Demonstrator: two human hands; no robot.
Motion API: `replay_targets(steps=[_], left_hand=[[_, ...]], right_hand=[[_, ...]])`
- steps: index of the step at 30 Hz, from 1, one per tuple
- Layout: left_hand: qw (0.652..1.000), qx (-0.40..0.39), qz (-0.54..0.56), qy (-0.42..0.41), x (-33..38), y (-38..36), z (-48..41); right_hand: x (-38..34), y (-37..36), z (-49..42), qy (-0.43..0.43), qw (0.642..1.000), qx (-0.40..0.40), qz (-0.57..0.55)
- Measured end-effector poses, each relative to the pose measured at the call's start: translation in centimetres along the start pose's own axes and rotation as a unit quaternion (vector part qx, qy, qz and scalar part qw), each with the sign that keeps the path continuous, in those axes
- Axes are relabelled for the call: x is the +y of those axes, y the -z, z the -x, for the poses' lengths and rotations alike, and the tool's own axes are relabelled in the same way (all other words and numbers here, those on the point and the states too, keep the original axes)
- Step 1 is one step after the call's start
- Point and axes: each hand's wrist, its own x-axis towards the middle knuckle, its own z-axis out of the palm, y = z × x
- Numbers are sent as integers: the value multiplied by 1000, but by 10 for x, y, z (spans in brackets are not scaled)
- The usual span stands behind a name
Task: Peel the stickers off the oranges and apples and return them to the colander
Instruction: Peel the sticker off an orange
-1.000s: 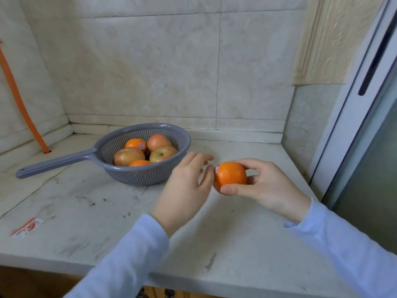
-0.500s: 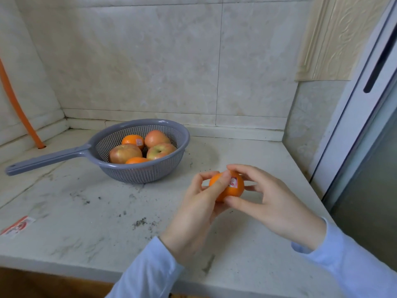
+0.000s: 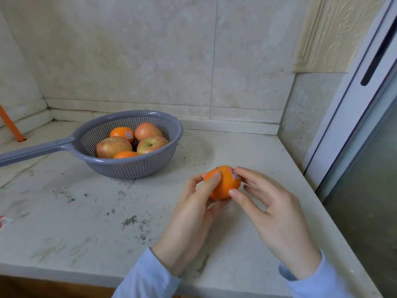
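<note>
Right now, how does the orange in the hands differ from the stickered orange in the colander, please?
The held orange is gripped by the left hand; the colander orange lies among apples. The right hand touches the held orange's sticker; the colander orange's is untouched. Both bear stickers.

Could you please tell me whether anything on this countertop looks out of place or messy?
Yes: dark specks are scattered over the countertop in front of the colander, like spilled dirt. A red-and-white scrap lies loose at the left edge, cut off by the frame.
</note>
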Motion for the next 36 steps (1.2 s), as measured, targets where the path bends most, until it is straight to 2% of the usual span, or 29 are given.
replay_targets(steps=[4,7,15,20,31,36], left_hand=[[1000,-4,8,-15,-6,2,1],[1000,-5,-6,-21,-8,5,0],[996,-2,-79,-45,-12,12,-1],[985,10,-158,-66,-15,17,0],[982,17,-172,-70,-16,17,0],[985,13,-159,-68,-17,18,-2]], right_hand=[[3,0,2,18,999,25,42],[3,0,4,66,992,59,88],[8,-4,5,192,950,111,221],[11,-7,4,203,939,132,243],[13,-10,5,219,923,167,269],[9,-9,5,189,943,154,227]])
